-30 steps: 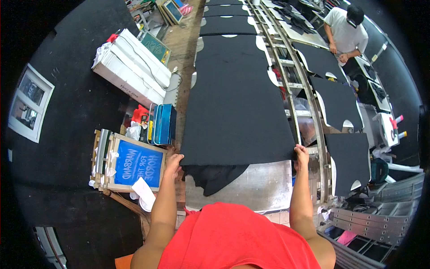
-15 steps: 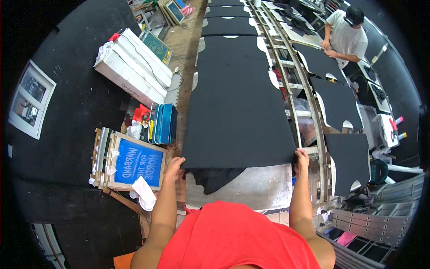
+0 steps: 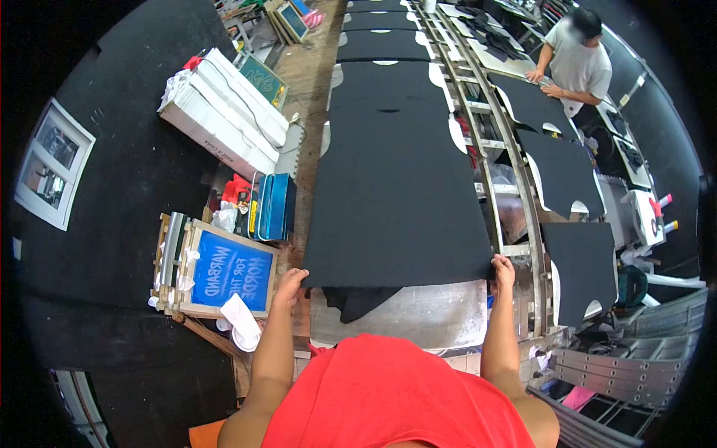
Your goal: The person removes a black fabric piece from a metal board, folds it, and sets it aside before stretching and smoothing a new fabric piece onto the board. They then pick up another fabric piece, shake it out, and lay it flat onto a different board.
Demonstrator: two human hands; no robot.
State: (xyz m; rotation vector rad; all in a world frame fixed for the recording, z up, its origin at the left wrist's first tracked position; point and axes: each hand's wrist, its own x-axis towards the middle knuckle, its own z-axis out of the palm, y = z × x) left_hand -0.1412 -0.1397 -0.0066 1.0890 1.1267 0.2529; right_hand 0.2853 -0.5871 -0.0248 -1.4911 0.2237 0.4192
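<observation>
A black T-shirt (image 3: pixel 399 187) lies stretched flat over a long board. My left hand (image 3: pixel 290 285) pinches its near left hem corner. At the opposite corner my right hand (image 3: pixel 503 270) has its fingers closed on the same hem. A small dark fold crosses the upper part of the cloth. Below the hem, a loose dark piece of cloth (image 3: pixel 362 305) hangs over the bare near end of the pale board (image 3: pixel 441 313).
More black shirts (image 3: pixel 381 43) lie in a row beyond. A metal rail (image 3: pixel 515 187) runs along the right, with black shirts on boards (image 3: pixel 579 272) past it. A person (image 3: pixel 579 63) stands there. At left are a blue screen frame (image 3: pixel 230 270), a blue toolbox (image 3: pixel 278 207) and white boxes (image 3: pixel 224 112).
Both hands have drawn the shirt's hem slightly toward me, and a small fold now shows near the far end of the cloth. The other person's hand has shifted a little left.
</observation>
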